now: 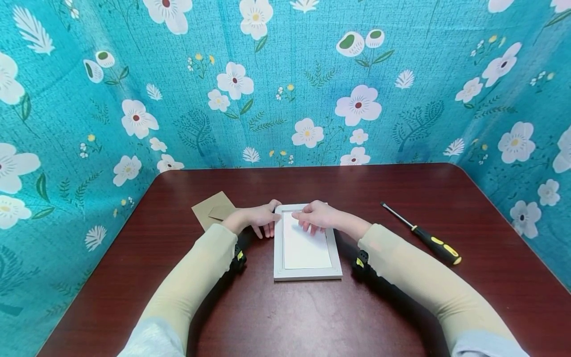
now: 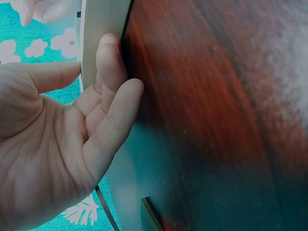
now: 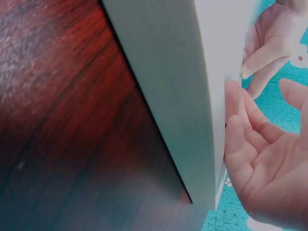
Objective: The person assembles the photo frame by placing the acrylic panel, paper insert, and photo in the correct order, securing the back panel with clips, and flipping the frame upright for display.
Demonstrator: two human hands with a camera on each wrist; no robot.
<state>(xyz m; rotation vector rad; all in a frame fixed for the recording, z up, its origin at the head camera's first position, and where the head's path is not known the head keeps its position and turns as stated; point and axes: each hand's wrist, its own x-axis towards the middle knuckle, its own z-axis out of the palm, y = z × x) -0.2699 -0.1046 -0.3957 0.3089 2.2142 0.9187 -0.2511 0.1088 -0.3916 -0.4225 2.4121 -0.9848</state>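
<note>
White frame (image 1: 308,273) looks light but stiff; I'd grab its sides, where the left hand (image 1: 260,218) pinches it. Right hand (image 1: 320,216), fingers loose, touches flimsy-looking paper (image 1: 307,250).

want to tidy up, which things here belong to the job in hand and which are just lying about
In the job:
picture frame, gripped by the left fingers
white sheet, inside the frame
probably the brown board

Apparently uninvolved:
screwdriver, untouched
flowered cloth, hanging behind
</note>
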